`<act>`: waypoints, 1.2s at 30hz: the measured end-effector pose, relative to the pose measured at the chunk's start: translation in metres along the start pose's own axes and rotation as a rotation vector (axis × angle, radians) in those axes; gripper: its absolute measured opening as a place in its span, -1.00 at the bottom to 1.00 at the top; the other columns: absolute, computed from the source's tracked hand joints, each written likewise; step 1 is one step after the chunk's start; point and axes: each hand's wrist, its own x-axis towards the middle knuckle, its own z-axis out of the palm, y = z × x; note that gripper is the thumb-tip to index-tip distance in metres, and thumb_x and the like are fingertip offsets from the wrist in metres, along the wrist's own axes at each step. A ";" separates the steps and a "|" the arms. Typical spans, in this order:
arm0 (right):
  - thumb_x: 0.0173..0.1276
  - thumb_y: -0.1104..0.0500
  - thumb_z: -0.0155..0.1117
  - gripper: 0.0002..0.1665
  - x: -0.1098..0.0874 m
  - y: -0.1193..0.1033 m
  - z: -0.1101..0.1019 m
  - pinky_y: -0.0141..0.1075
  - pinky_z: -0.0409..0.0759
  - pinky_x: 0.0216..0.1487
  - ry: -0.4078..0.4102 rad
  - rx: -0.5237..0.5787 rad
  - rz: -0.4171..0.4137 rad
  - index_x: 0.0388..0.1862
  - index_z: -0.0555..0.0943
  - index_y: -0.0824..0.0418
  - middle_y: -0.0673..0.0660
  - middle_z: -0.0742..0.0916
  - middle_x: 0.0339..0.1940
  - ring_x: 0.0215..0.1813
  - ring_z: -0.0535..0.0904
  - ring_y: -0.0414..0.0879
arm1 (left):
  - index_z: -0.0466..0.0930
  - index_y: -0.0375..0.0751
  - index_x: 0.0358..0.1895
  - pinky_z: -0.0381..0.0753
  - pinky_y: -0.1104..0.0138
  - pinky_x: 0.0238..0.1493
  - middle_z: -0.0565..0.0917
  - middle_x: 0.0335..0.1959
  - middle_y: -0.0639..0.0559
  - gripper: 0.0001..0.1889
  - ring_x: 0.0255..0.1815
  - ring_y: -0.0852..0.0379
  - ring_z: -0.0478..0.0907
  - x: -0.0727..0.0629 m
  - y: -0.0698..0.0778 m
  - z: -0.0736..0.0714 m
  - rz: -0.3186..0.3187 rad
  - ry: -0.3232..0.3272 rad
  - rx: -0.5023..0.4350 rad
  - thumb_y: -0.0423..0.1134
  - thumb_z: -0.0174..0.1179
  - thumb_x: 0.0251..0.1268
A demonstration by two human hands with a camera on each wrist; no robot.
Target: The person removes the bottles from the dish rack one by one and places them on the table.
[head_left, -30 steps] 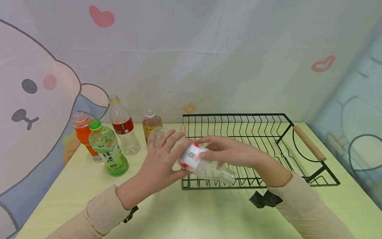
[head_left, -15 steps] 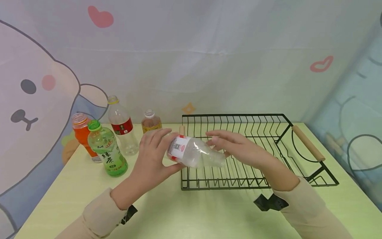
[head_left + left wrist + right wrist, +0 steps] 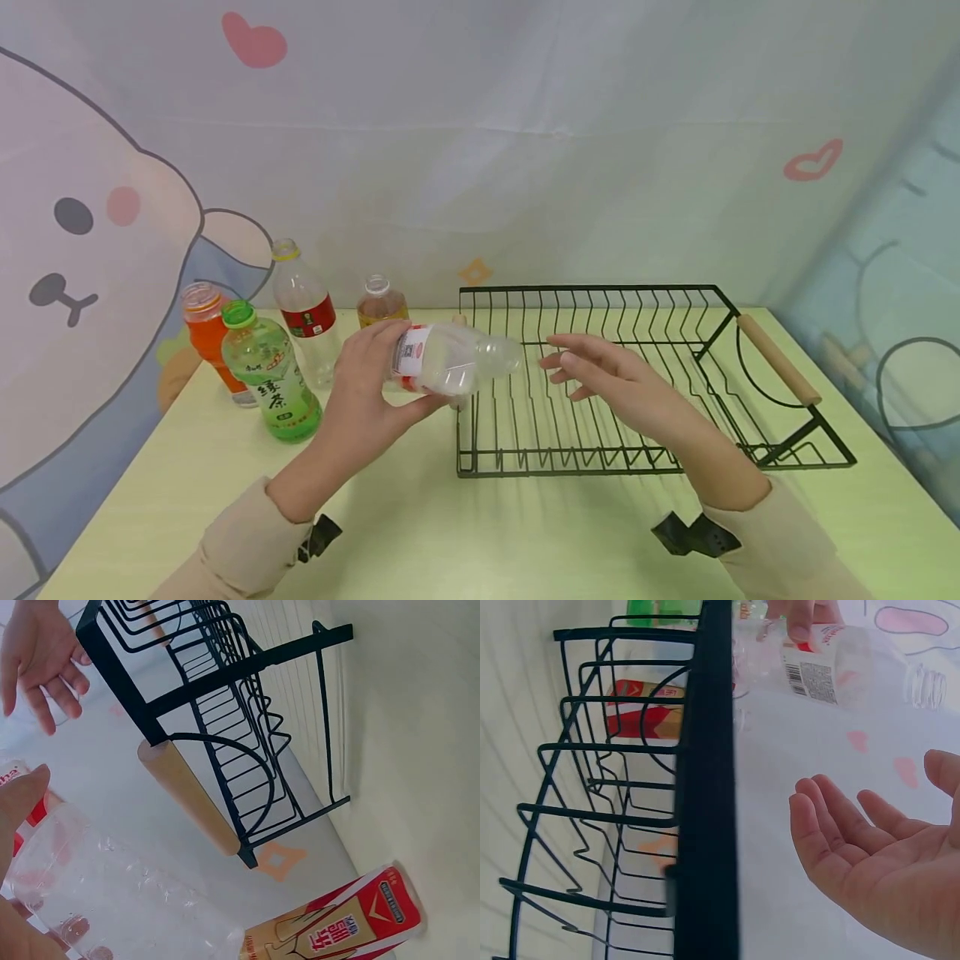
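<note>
My left hand (image 3: 365,400) grips a clear plastic bottle (image 3: 450,367) around its body, over the red and white label. The bottle lies nearly level in the air, its open neck pointing right, in front of the left end of a black wire dish rack (image 3: 600,473). In the left wrist view the bottle's clear base (image 3: 120,892) fills the lower left, with the thumb across its label. My right hand (image 3: 611,379) hangs over the rack, apart from the bottle's mouth. Its fingers are loosely bent and hold nothing, as the right wrist view also shows.
Left on the table stand a green tea bottle (image 3: 281,383), an orange bottle (image 3: 210,342) and a tall clear red-labelled bottle (image 3: 322,346). A yellow-labelled bottle (image 3: 382,308) is behind the held one. The rack has a wooden handle (image 3: 778,358) at its right end.
My left hand has carried the bottle left and turned it from slanting down to nearly level. My right hand has come off the bottle and drawn away to the right.
</note>
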 end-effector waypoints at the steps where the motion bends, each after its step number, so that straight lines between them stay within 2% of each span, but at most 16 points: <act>1: 0.56 -0.02 -0.07 -0.46 -0.001 0.002 0.001 -0.15 0.58 0.06 0.001 -0.007 0.001 0.39 0.32 0.20 0.19 0.60 0.22 0.13 0.55 0.03 | 0.30 -0.16 0.28 0.23 -0.06 0.26 0.41 0.23 -0.08 -0.12 0.29 -0.09 0.24 0.000 -0.001 0.000 -0.026 -0.003 -0.019 -0.20 0.59 -0.20; 7: 0.53 -0.01 0.00 -0.45 -0.009 0.014 0.005 -0.08 0.54 0.12 0.003 -0.028 -0.002 0.40 0.31 0.18 0.19 0.59 0.23 0.17 0.56 0.03 | 0.25 -0.15 0.31 0.30 -0.03 0.18 0.38 0.21 -0.09 -0.13 0.26 -0.08 0.21 -0.003 -0.011 0.002 -0.161 0.012 -0.147 -0.25 0.55 -0.13; 15: 0.51 0.02 0.06 -0.45 -0.017 0.035 0.008 -0.01 0.47 0.21 -0.008 -0.032 0.000 0.39 0.33 0.17 0.15 0.59 0.22 0.23 0.53 0.06 | 0.21 -0.20 0.34 0.30 0.00 0.16 0.36 0.21 -0.11 -0.13 0.23 -0.08 0.21 -0.005 -0.022 0.004 -0.289 0.033 -0.210 -0.24 0.53 -0.08; 18: 0.49 0.01 0.08 -0.44 -0.019 0.039 0.009 -0.03 0.49 0.18 -0.009 -0.042 0.020 0.39 0.34 0.17 0.15 0.60 0.21 0.23 0.52 0.06 | 0.18 -0.23 0.35 0.29 -0.03 0.17 0.35 0.21 -0.13 -0.12 0.24 -0.09 0.20 -0.006 -0.026 0.004 -0.320 0.031 -0.221 -0.21 0.51 -0.04; 26: 0.43 0.02 0.17 -0.40 -0.024 0.049 0.013 -0.29 0.56 0.07 -0.043 -0.104 0.024 0.37 0.36 0.20 0.19 0.61 0.18 0.16 0.53 0.03 | 0.17 -0.29 0.33 0.31 -0.01 0.21 0.35 0.20 -0.15 -0.15 0.21 -0.08 0.28 -0.007 -0.038 0.006 -0.365 0.052 -0.242 -0.22 0.48 0.00; 31: 0.38 0.00 0.24 -0.37 -0.026 0.053 0.015 -0.28 0.52 0.10 -0.070 -0.179 -0.018 0.35 0.39 0.21 0.12 0.62 0.17 0.14 0.54 -0.01 | 0.16 -0.28 0.33 0.30 0.00 0.22 0.34 0.21 -0.16 -0.16 0.21 -0.07 0.29 -0.009 -0.042 0.006 -0.394 0.056 -0.236 -0.21 0.47 0.03; 36: 0.37 -0.02 0.25 -0.37 -0.027 0.056 0.017 -0.25 0.52 0.10 -0.113 -0.203 -0.043 0.34 0.40 0.21 0.07 0.63 0.15 0.11 0.56 -0.03 | 0.11 -0.27 0.34 0.30 0.01 0.25 0.32 0.23 -0.15 -0.16 0.22 -0.07 0.29 -0.009 -0.046 0.007 -0.446 0.048 -0.259 -0.17 0.45 0.07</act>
